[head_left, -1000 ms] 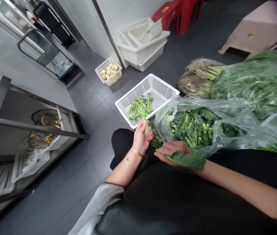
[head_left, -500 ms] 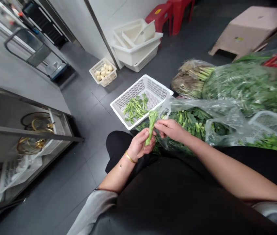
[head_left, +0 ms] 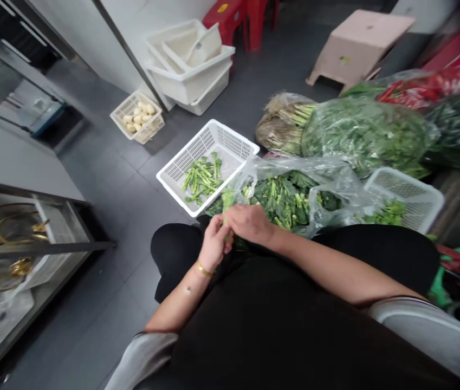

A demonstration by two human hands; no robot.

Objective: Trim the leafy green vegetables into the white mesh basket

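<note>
"What's on the arms?"

"Light grey sleeves (head_left: 425, 331), loose and a little creased, ending near the elbows — each has a dark edge at its opening."

"Anything at the wrist?"

"A slim gold-coloured bracelet (head_left: 204, 270) on the left one."

"And the rest?"

"A plain black garment (head_left: 274, 330) covers the front of the body, and black trousers (head_left: 175, 249) cover the legs, smooth over the knees."

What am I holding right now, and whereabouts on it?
A pale green leafy-vegetable stem: your left hand grips its lower part, your right hand is at it just above; exact finger contact is hidden.
</note>
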